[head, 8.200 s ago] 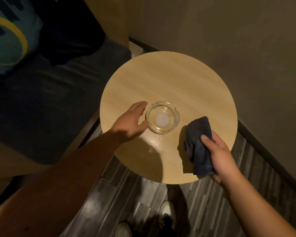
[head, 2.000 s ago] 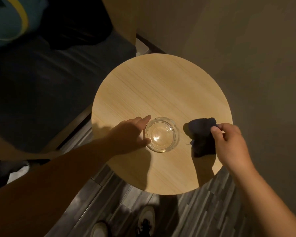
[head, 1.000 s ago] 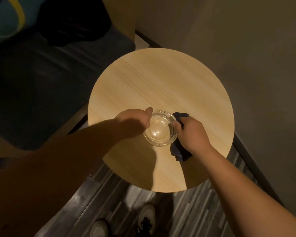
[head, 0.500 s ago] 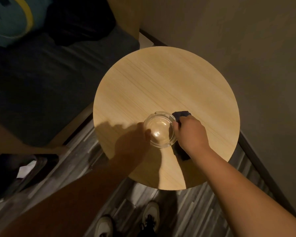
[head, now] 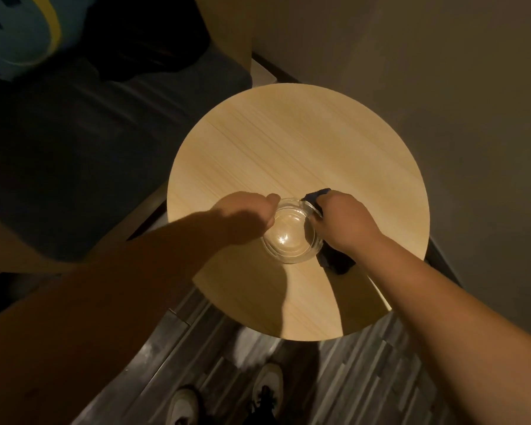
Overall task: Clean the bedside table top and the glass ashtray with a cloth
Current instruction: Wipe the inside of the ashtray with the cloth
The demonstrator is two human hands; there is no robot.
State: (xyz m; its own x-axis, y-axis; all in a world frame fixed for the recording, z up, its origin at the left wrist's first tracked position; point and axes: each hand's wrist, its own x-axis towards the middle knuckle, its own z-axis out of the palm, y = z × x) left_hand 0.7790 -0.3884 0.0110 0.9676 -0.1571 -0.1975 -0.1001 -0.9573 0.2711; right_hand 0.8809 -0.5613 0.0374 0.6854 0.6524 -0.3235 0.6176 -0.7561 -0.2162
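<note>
A clear glass ashtray (head: pixel 290 237) stands on the round light-wood bedside table top (head: pixel 292 148), near its front half. My left hand (head: pixel 242 217) grips the ashtray's left rim, thumb on the edge. My right hand (head: pixel 342 222) holds a dark blue cloth (head: pixel 334 260) and presses it against the ashtray's right rim. One cloth end pokes out above the knuckles, the other hangs below the wrist onto the table. Most of the cloth is hidden under the hand.
A dark bed or sofa surface (head: pixel 74 148) lies left of the table, with a teal and yellow object (head: pixel 16 32) at the top left. A wall (head: pixel 442 72) runs behind and to the right. My shoes (head: pixel 267 384) stand on grey plank flooring below the table's edge.
My left hand has risen back onto the ashtray's left rim after dropping away half a second ago. My right hand stays with the cloth at the right rim. The view has shifted slightly.
</note>
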